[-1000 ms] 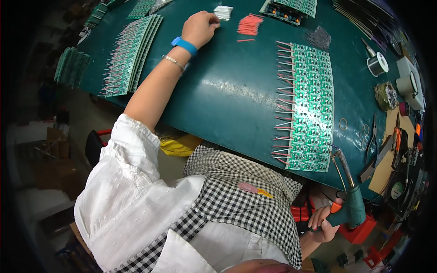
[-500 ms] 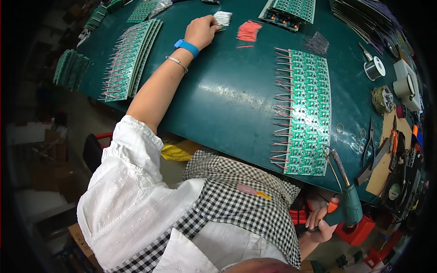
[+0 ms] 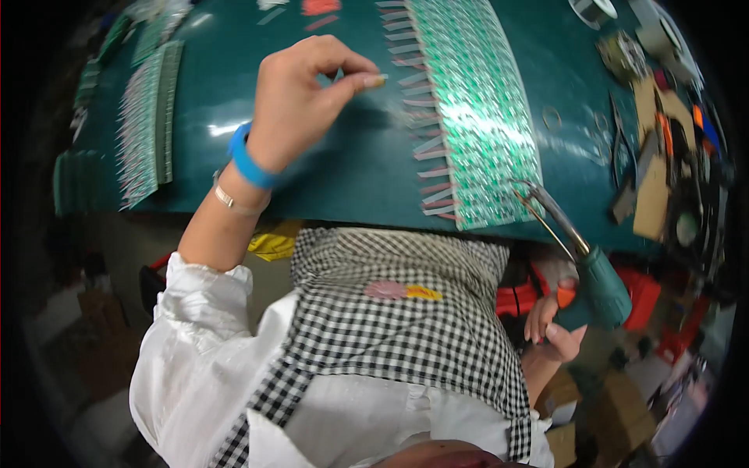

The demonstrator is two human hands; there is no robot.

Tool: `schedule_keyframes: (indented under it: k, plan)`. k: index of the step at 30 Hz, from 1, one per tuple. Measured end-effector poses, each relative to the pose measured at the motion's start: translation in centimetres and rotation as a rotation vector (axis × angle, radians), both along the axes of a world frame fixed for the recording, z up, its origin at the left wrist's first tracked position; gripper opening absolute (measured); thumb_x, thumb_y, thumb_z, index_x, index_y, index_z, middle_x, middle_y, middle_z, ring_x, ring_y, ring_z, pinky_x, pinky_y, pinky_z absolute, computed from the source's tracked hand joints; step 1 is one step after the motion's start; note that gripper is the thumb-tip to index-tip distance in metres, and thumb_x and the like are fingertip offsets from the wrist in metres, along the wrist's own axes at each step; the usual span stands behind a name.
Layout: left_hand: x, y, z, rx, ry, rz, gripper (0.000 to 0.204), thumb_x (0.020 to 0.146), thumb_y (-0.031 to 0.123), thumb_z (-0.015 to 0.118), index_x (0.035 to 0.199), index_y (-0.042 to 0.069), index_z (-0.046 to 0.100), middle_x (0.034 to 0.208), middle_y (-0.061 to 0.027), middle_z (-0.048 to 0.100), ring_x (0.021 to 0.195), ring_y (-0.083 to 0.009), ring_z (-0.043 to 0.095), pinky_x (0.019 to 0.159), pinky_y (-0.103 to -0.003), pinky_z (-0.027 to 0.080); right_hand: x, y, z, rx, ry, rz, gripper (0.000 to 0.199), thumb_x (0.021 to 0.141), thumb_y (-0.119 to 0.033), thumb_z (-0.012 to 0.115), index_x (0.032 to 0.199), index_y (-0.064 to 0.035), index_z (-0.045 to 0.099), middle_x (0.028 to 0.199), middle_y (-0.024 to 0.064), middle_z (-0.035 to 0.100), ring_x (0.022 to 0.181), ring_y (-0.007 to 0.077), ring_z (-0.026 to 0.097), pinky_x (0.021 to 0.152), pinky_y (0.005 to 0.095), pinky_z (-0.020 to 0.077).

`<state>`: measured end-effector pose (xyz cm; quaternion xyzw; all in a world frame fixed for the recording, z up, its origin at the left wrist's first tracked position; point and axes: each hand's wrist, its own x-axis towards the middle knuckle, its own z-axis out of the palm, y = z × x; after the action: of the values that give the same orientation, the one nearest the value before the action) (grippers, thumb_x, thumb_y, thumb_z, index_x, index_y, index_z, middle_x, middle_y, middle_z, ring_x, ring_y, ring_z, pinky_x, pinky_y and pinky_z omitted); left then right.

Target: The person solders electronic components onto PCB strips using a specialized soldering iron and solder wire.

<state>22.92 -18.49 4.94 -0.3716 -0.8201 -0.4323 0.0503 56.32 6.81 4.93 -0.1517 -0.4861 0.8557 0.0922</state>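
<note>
My left hand [image 3: 306, 97] is above the middle of the table, thumb and forefinger pinched on a short white wire; only its pale tip shows. To the right of that hand lies a panel of green circuit boards [image 3: 480, 117], with red and white wires [image 3: 425, 148] sticking out along its left edge. Low at the right, my right hand [image 3: 550, 327] is wrapped round the handle of a green soldering gun [image 3: 601, 288]. Its metal tip overlaps the panel's near right corner; contact cannot be made out. A white wire pile [image 3: 273, 4] and a red wire pile [image 3: 321, 7] lie at the far edge.
Stacked wired panels [image 3: 152, 117] stand at the left. Pliers [image 3: 620, 148], rubber bands [image 3: 551, 118], a solder spool [image 3: 593, 11] and a piece of cardboard [image 3: 649, 203] are at the right. The table's near edge runs along my checked apron [image 3: 398, 327].
My left hand has left the white wire pile and come nearer and toward the panel, a white wire in its pinch. The view has shifted; my right hand still holds the soldering gun.
</note>
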Motion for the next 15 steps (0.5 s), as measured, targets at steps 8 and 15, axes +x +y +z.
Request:
schedule_keyframes:
  k: [8, 15]
  plan:
    - [10.2, 4.6, -1.4, 0.057, -0.023, -0.32, 0.018, 0.063, 0.0, 0.077, 0.076, 0.008, 0.068, 0.069, -0.0006, 0.062, 0.067, -0.0165, 0.058, 0.074, -0.033, 0.039, 2.2, 0.2, -0.2, 0.008, -0.058, 0.002, 0.061, 0.067, -0.002, 0.062, 0.122, 0.0129, 0.039, 0.055, 0.008, 0.047, 0.042, 0.017, 0.046, 0.04, 0.0281, 0.0416]
    - [12.6, 5.0, -3.9, 0.034, 0.027, -0.305, 0.019, 0.064, -0.002, 0.076, 0.077, 0.01, 0.069, 0.069, 0.0023, 0.061, 0.063, -0.0136, 0.056, 0.076, -0.035, 0.036, 3.4, -1.1, -0.1, 0.039, -0.147, -0.143, 0.056, 0.059, -0.003, 0.065, 0.11, 0.0146, 0.049, 0.056, 0.0101, 0.049, 0.04, 0.0165, 0.045, 0.039, 0.0264, 0.0392]
